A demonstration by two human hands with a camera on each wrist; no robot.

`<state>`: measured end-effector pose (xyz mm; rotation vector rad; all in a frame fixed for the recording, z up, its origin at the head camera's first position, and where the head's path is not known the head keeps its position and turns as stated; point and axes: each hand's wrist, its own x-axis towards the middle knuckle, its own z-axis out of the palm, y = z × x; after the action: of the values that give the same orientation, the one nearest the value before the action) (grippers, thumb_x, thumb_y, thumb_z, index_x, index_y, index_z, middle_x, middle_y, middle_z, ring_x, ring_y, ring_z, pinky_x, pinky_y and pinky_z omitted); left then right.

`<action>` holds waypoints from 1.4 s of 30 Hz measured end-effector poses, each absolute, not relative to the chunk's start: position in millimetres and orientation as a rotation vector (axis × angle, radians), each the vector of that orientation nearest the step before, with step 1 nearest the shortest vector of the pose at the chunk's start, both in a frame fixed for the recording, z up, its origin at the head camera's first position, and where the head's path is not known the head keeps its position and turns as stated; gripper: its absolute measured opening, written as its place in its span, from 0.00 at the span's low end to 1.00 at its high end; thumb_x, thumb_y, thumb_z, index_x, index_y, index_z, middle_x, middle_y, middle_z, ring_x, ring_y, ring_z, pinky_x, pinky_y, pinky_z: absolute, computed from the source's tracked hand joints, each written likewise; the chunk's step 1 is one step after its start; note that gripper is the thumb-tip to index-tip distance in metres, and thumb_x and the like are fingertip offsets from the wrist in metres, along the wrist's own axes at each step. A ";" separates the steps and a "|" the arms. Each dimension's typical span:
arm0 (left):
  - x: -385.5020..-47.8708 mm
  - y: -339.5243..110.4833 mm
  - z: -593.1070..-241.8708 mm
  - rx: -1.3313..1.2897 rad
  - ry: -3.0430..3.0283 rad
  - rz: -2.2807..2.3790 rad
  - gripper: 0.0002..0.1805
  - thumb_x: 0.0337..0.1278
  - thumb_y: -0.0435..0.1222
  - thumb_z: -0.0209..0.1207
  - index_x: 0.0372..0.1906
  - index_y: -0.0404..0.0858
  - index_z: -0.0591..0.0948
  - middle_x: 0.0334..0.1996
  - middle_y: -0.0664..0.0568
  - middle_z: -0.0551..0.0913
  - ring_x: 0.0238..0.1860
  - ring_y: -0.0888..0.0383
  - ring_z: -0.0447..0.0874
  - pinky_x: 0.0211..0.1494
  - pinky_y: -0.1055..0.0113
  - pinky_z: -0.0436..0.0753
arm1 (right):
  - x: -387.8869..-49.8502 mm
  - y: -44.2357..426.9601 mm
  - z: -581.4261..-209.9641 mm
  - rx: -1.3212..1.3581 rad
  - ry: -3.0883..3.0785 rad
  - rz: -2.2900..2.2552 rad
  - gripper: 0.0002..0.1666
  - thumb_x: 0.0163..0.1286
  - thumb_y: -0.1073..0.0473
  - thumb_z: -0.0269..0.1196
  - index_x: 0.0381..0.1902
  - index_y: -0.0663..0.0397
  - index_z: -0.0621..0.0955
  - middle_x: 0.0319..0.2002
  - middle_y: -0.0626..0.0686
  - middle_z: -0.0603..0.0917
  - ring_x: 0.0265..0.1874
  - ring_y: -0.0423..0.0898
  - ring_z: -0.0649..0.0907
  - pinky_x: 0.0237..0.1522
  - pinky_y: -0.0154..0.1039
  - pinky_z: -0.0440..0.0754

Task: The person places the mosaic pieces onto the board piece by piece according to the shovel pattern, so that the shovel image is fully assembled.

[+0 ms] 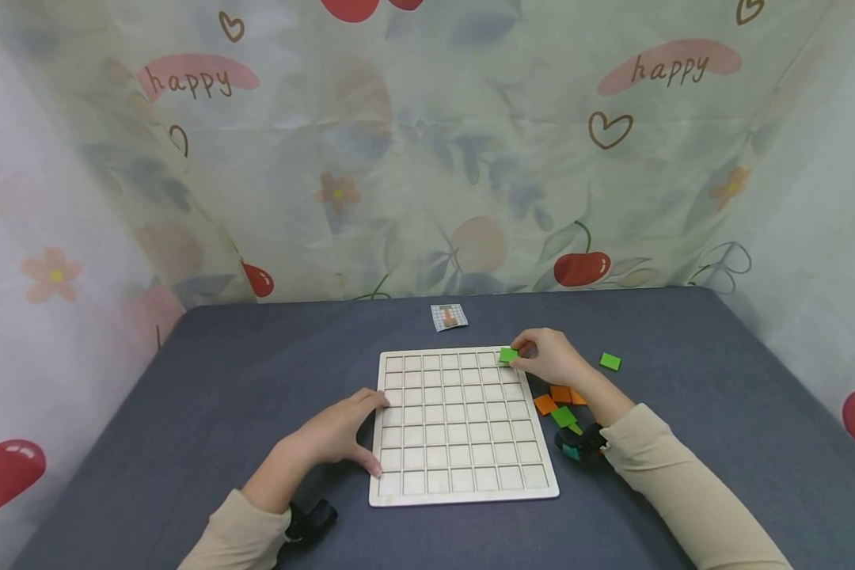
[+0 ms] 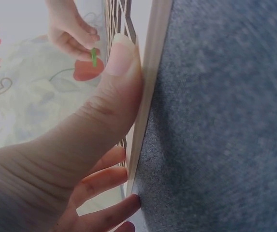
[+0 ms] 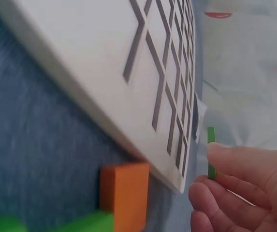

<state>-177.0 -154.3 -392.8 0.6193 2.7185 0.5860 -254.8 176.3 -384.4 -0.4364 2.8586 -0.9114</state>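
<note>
A pale grid board with rows of square cells lies on the dark table. My right hand pinches a green square tile between thumb and fingers over the board's far right corner. In the right wrist view that tile appears edge-on, held above the board. At the board's left edge rests my left hand, thumb and fingers spread apart. The left wrist view has the thumb on the board's rim and the other fingertips along the same edge.
Orange tiles and green tiles lie loose beside the board's right edge, partly under the right wrist. One green tile lies farther right. Behind the board is a small printed card. A patterned curtain hangs beyond the table.
</note>
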 end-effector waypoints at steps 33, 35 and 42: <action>-177.9 -158.0 -393.3 0.690 2.707 0.601 0.50 0.22 0.48 0.77 0.60 0.34 0.69 0.60 0.43 0.70 0.61 0.47 0.71 0.63 0.51 0.70 | -267.3 127.5 -395.1 -0.467 2.788 -1.007 0.16 0.62 0.61 0.63 0.47 0.61 0.81 0.44 0.60 0.82 0.43 0.53 0.81 0.43 0.44 0.80; -177.7 -158.1 -392.6 0.693 2.707 0.599 0.51 0.22 0.48 0.77 0.60 0.34 0.69 0.60 0.43 0.70 0.61 0.47 0.70 0.63 0.51 0.70 | -268.0 126.1 -394.9 -0.465 2.788 -0.994 0.16 0.62 0.62 0.63 0.47 0.61 0.81 0.44 0.60 0.82 0.44 0.53 0.80 0.45 0.45 0.79; -177.9 -157.5 -392.9 0.675 2.703 0.608 0.50 0.23 0.47 0.77 0.60 0.35 0.69 0.61 0.43 0.70 0.62 0.46 0.70 0.63 0.51 0.70 | -269.4 123.0 -394.6 -0.449 2.776 -0.958 0.16 0.62 0.62 0.63 0.48 0.61 0.80 0.45 0.59 0.82 0.45 0.52 0.79 0.45 0.44 0.79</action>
<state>-177.9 -157.5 -392.9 0.6752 2.7034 0.6077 -269.4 123.0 -394.6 -0.4490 2.7761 -0.9578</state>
